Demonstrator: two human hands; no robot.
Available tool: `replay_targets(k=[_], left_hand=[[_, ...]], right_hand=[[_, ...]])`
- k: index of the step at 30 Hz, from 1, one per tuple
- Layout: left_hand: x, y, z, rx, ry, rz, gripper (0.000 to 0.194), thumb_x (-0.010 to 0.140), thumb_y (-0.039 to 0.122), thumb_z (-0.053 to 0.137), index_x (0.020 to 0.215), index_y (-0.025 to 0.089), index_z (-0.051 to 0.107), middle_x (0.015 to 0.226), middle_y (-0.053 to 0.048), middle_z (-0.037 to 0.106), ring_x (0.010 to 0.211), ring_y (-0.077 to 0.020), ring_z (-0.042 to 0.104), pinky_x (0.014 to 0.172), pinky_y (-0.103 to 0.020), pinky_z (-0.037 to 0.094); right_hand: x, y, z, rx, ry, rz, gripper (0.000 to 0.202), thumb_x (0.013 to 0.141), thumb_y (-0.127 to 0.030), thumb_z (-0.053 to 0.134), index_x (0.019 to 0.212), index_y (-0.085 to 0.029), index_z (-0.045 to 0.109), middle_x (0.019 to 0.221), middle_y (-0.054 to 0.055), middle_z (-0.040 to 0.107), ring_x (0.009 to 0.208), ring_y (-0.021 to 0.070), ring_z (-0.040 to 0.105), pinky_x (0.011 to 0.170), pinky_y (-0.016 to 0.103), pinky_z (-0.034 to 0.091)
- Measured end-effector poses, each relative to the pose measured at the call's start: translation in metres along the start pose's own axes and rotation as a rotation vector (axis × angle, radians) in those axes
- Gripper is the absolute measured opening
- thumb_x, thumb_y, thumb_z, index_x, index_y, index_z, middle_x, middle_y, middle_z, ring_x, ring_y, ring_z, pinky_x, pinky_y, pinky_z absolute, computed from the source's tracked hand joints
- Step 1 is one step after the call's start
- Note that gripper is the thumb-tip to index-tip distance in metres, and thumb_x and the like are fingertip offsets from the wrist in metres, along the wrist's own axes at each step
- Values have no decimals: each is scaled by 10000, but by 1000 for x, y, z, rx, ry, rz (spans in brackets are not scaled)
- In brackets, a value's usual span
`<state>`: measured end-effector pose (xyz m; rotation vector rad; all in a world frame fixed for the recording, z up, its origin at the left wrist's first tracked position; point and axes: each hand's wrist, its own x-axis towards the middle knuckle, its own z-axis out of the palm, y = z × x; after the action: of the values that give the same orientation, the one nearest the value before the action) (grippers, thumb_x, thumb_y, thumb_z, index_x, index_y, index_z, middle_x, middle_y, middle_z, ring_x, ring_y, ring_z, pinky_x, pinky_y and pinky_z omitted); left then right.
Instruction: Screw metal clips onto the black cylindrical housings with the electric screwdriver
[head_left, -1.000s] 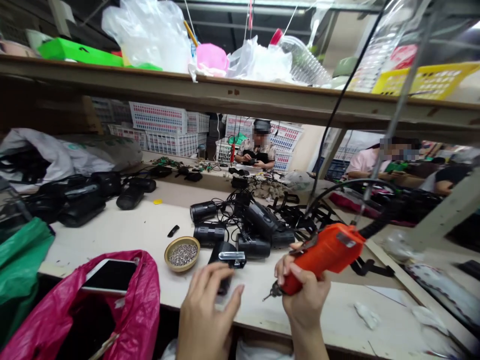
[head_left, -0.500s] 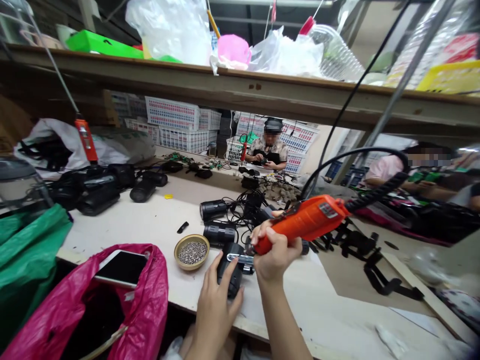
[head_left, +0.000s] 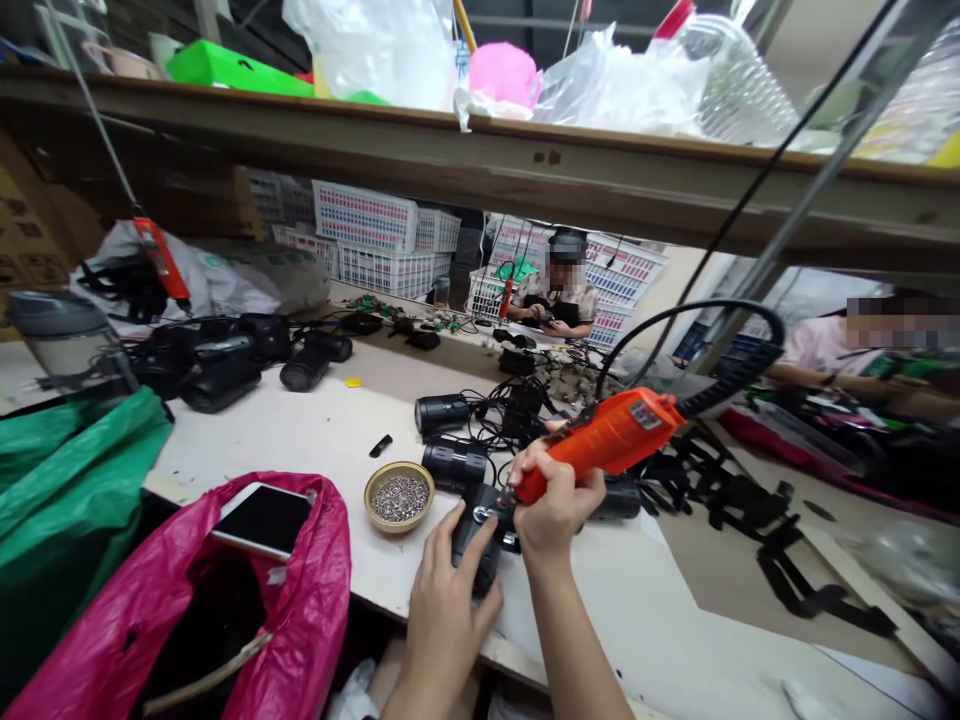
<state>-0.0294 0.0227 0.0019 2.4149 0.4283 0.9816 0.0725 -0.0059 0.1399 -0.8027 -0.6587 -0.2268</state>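
Left hand (head_left: 446, 610) clamped over black cylindrical housing (head_left: 487, 570), right hand (head_left: 556, 500) gripping orange electric screwdriver (head_left: 600, 445); operating remotely, I'd keep housing pinned to worktop (head_left: 622, 590), screwdriver aligned, pressure even.

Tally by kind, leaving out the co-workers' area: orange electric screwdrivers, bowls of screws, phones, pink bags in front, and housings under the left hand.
Orange electric screwdrivers: 2 (one in the right hand, one hanging at left)
Bowl of screws: 1
Phone: 1
Pink bag: 1
Black housing under the left hand: 1
Total: 6
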Motion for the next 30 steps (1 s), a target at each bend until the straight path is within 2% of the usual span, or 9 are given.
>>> replay_targets(k=[11,19,25,30], left_hand=[[0,0,1,-14,-14,-2,760,869,136,610,1531,424,373,1549,-98,347,1393,-316,461,1071,-531,547],[0,0,1,-9,-17,-12,769,865,132,607,1531,436,372,1553,-92,347,1386,-318,467,1056,-530,555],[0,0,-1,-6,-20,-20,741,846,143,638,1499,426,429,1503,-95,407,1322,-313,522,1010,-502,588],[2,2,-1,14,11,-40,709,806,117,662,1441,398,514,1481,-92,452,1281,-318,559,942,-461,625]], right_hand=[[-4,3,-3,18,0,27,261,827,-212,665,1066,-163,570,650,-24,537,448,153,485,444,230,437],[-5,8,0,-22,-47,26,232,855,-228,651,1060,-167,562,665,-27,534,457,152,498,449,223,425],[1,8,3,-76,-181,112,212,842,-281,638,1000,-152,577,624,-36,514,420,131,441,406,206,381],[6,12,9,-128,-280,166,245,828,-301,636,1002,-134,593,634,-24,544,412,127,453,392,199,371]])
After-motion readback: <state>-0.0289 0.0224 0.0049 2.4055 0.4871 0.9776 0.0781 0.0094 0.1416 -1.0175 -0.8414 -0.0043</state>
